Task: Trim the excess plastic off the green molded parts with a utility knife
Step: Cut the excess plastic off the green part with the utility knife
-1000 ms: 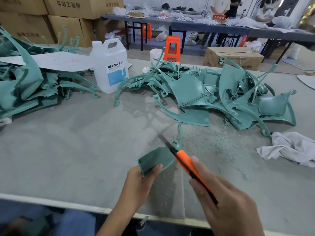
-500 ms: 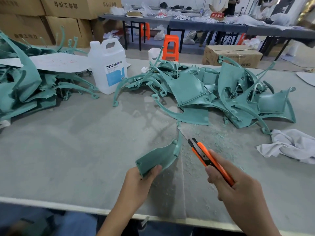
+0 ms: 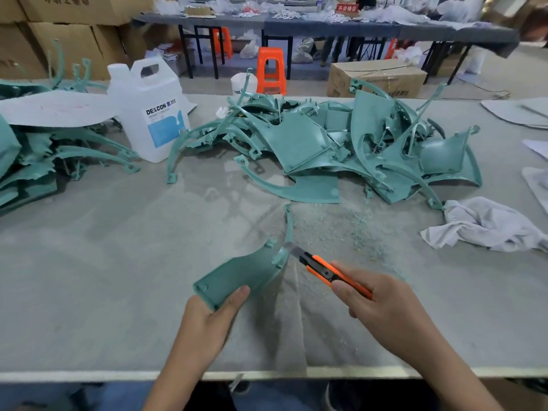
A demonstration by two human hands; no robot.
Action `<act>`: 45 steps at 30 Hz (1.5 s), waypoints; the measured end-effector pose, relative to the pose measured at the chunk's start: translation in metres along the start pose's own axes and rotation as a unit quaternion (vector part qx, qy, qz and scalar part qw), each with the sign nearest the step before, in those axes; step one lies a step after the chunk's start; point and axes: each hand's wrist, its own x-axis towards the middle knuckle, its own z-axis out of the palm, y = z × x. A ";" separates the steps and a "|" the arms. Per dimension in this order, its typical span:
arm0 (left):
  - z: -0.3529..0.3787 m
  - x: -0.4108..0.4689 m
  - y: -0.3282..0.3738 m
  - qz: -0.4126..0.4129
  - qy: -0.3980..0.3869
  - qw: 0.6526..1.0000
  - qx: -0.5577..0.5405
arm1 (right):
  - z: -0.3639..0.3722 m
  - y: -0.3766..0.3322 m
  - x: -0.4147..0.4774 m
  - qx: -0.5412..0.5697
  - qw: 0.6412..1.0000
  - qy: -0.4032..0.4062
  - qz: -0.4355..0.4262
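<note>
Well forward of the jug (image 3: 148, 114), close to the front edge of the table (image 3: 103, 277): gripping the part (image 3: 243, 272) by its near end with the left hand (image 3: 207, 318), thumb on top, far end raised. Clasping the orange knife (image 3: 323, 268) in the right hand (image 3: 382, 304), fingers wrapped round the handle, blade out and touching the part's right edge at the root of a thin curved strip (image 3: 288, 223). Probably mid-trim on this one piece, strip not yet off. Judging by the shavings (image 3: 350, 226) forward and right of the jug, some trimming already done. Plenty left, most likely: a big tangled pile (image 3: 326, 143) right of the jug, another stack (image 3: 26, 170) left of it; cannot tell finished from unfinished. Also a grey rag (image 3: 486, 223) far right of the jug. Compared with half a second ago: blade now against the part rather than just clear of it, knife drawn in leftward, part turned to show more of its face. Left-hand grip unchanged.
</note>
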 end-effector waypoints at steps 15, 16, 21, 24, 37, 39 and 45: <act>-0.002 -0.003 0.001 -0.015 -0.006 0.999 0.035 | 0.002 0.016 0.001 -0.003 1.000 0.020 -0.003; -0.004 -0.003 0.003 -0.023 -0.011 0.998 0.050 | 0.004 0.018 0.000 0.024 0.999 0.029 -0.002; -0.019 -0.003 0.021 0.137 -0.037 0.947 0.287 | 0.016 0.036 -0.004 0.097 0.993 0.069 0.017; -0.031 -0.004 0.032 0.151 -0.100 0.879 0.441 | 0.025 0.047 -0.005 0.117 0.987 0.102 0.033; -0.005 -0.016 0.047 -0.029 -0.202 0.813 0.546 | 0.047 0.045 -0.007 0.028 0.980 0.193 -0.031; -0.012 0.001 0.038 -0.039 -0.209 0.810 0.546 | 0.046 0.043 0.000 0.002 0.979 0.194 -0.061; -0.018 0.040 0.024 -0.075 -0.156 0.869 0.463 | 0.061 0.033 0.010 -0.048 0.974 0.201 -0.092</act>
